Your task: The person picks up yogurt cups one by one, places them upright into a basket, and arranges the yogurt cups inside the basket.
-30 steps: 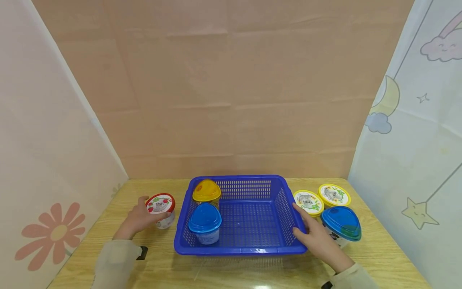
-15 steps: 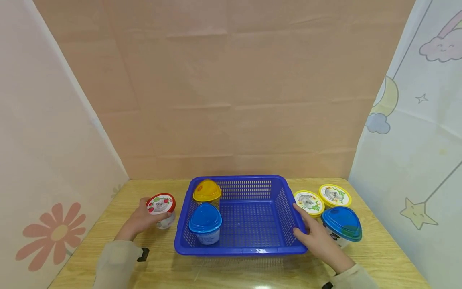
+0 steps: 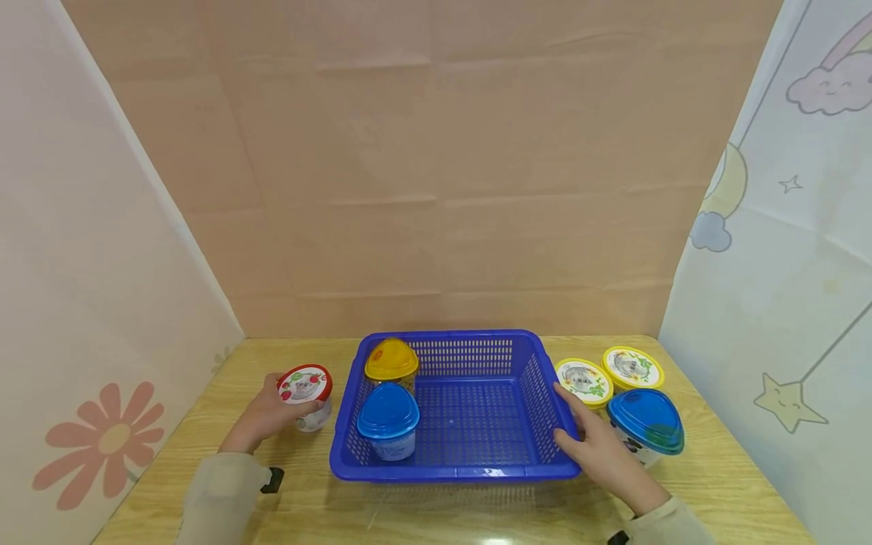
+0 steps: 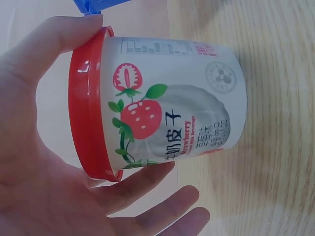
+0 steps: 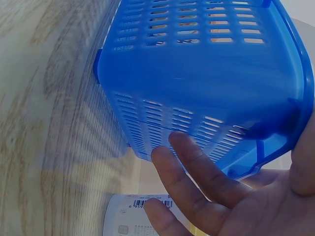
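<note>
In the head view my left hand (image 3: 262, 415) holds a strawberry milk cup (image 3: 306, 393) with a red lid, upright left of the basket. The left wrist view shows the thumb at the lid of this cup (image 4: 167, 103) and fingers around its far side. My right hand (image 3: 606, 454) grips the right rim of the blue plastic basket (image 3: 453, 474). Seen from the right wrist, its fingers (image 5: 197, 167) lie along the outside of the slotted basket wall (image 5: 197, 73). Inside the basket's left side stand a yellow-lidded tub (image 3: 391, 360) and a blue-lidded tub (image 3: 388, 412).
Right of the basket stand two cups with yellow-rimmed lids, the nearer cup (image 3: 583, 382) and the farther cup (image 3: 632, 369). A larger blue-lidded tub (image 3: 646, 424) is in front of them. The wooden table (image 3: 409, 522) is bounded by a back panel (image 3: 436, 189) and side walls.
</note>
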Motion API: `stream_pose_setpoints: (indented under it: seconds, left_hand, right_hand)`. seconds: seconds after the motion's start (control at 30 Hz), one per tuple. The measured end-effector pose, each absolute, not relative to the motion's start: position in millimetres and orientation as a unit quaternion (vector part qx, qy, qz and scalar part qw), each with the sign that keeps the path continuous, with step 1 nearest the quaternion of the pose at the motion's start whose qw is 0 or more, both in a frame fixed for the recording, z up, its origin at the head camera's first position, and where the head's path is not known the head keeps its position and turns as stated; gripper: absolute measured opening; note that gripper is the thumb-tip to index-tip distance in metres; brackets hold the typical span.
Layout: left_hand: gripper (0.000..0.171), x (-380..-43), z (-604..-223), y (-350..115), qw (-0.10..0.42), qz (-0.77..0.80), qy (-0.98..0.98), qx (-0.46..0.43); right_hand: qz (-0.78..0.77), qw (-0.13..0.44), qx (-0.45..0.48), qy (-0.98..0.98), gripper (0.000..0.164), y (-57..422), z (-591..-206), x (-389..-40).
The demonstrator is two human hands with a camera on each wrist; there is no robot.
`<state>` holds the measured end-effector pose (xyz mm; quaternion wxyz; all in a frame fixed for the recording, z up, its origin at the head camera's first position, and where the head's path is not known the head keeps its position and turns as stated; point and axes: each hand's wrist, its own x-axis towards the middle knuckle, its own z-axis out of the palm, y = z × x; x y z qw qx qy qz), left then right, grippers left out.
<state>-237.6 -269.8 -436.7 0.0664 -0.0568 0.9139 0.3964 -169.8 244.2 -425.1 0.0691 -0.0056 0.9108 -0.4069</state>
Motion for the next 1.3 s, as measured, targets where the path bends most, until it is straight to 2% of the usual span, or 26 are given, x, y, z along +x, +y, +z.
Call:
stream_pose_setpoints:
  seconds: [1.3]
  left_hand:
    - [0.115, -237.0, -433.1, -268.2, 0.058, 0.375, 0.923, -0.059]
  right_hand:
    - [-0.408, 0.071, -0.011, 0.910, 0.074, 243.7, -421.8, -169.0]
